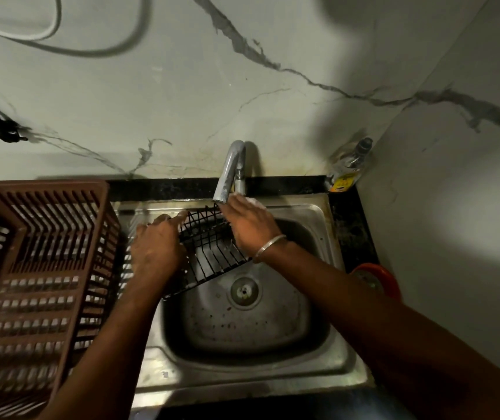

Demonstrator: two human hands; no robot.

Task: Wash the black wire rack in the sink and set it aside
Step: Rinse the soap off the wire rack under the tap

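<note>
Gripping the black wire rack by its left edge, my left hand holds it tilted over the steel sink. My right hand lies straight-fingered on its far edge, under the chrome tap. Still washing, I judge; next comes rinsing, then setting it aside.

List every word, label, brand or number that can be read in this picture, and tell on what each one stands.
No text can be read here.
On the clear bottle in the corner behind the sink, the yellow label carries print, but it is too blurred to read.
On the black wire rack, the brown slatted plastic basket and the steel tap, no text shows.
</note>
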